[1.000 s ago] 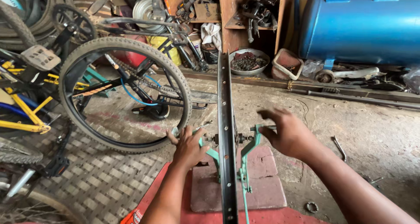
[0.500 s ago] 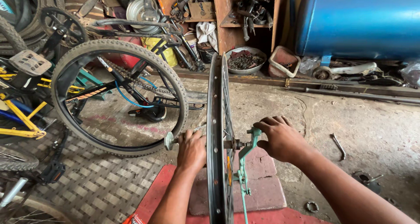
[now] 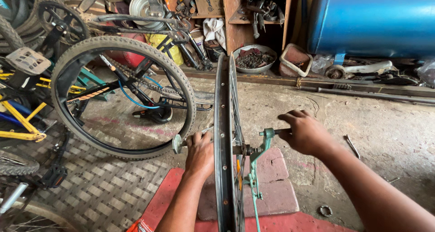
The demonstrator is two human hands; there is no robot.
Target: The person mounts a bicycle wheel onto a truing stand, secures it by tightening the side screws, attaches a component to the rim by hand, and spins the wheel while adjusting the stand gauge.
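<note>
A bare black bicycle rim (image 3: 222, 136) with spokes stands upright, edge-on, in a green truing stand (image 3: 253, 168). My left hand (image 3: 199, 154) is closed around the stand's left-side knob (image 3: 177, 144), to the left of the rim. My right hand (image 3: 304, 132) grips the handle at the stand's right side, near the green arm's top (image 3: 268, 133). The hub area sits between my two hands. The stand rests on a reddish block (image 3: 276, 186).
A tyred bicycle wheel (image 3: 122, 98) with frame and chain leans at left. A yellow bike frame (image 3: 18, 118) is far left. A blue tank (image 3: 376, 19), a metal bowl of parts (image 3: 254, 58), a wrench (image 3: 352, 146) and a metal ring (image 3: 324, 210) lie around.
Both hands have settled onto the stand's side handles; a second ago they were open near the rim. The rim now stands further forward and fills more of the view.
</note>
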